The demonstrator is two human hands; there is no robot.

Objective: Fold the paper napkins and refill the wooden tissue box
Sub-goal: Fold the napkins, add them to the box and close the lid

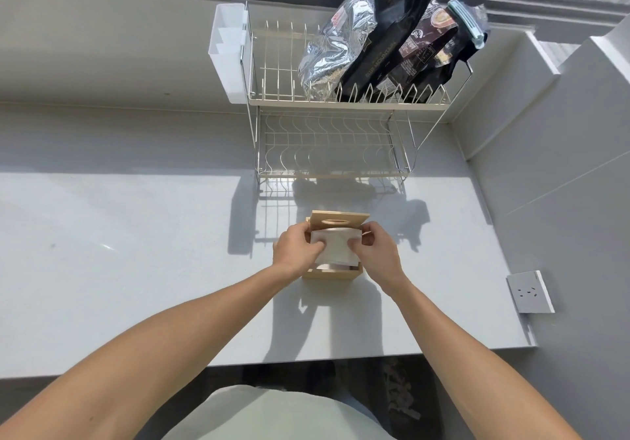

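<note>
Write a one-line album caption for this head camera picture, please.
Both hands, left hand and right hand, press folded napkins into an open wooden tissue box before a dish rack.

Both bare forearms reach forward from the lower corners of the view and converge toward the middle. The left hand [296,248] lies palm down, knuckles up, its fingers curled inward to the right, with the thumb pointing toward the other hand. The right hand [374,248] mirrors it, wrist bent slightly, fingers [354,244] bunched and pinched together at the tips, thumb tucked beneath. The two hands sit close together, fingertips nearly meeting, both closed in a light grasp at the same height.
</note>
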